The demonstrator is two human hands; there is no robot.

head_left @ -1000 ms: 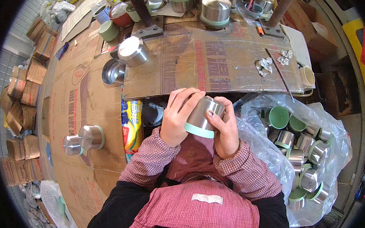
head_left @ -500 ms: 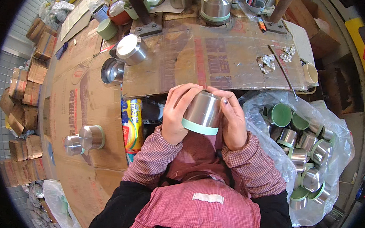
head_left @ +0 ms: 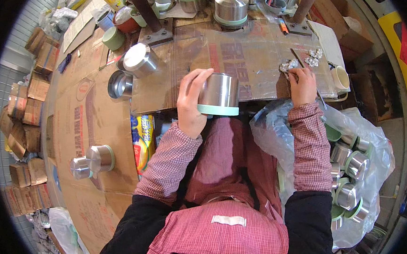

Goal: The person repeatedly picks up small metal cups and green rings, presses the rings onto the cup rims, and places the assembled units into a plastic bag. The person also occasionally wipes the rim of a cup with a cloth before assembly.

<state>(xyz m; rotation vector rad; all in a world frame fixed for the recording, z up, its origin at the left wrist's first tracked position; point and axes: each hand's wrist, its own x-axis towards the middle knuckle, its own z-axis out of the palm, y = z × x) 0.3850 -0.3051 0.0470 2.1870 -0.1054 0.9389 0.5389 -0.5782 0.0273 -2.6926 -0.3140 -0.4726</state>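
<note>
My left hand [head_left: 193, 102] grips a steel cup [head_left: 220, 90] by its left side, above my lap at the bench's front edge. The cup is held with its pale green rim downward. My right hand [head_left: 303, 86] is over the right part of the bench, thumb and fingers pinched at a crumpled silvery wad [head_left: 289, 65]. Part of the wad is hidden by the fingers. A thin dark rod [head_left: 321, 100] runs behind this hand, and a second crumpled wad [head_left: 313, 57] lies just beyond it.
Cardboard covers the bench [head_left: 190, 46]. At my right, a clear plastic bag [head_left: 373, 158] holds several steel cups with green rims. Two cups [head_left: 100, 158] stand on the left, and a shiny cup [head_left: 139, 60] sits near a metal post [head_left: 159, 34]. An orange marker [head_left: 283, 26] lies behind.
My right hand has let go of the cup and reached right to the crumpled wad. The left hand keeps the cup, which now stands more upright and slightly farther forward.
</note>
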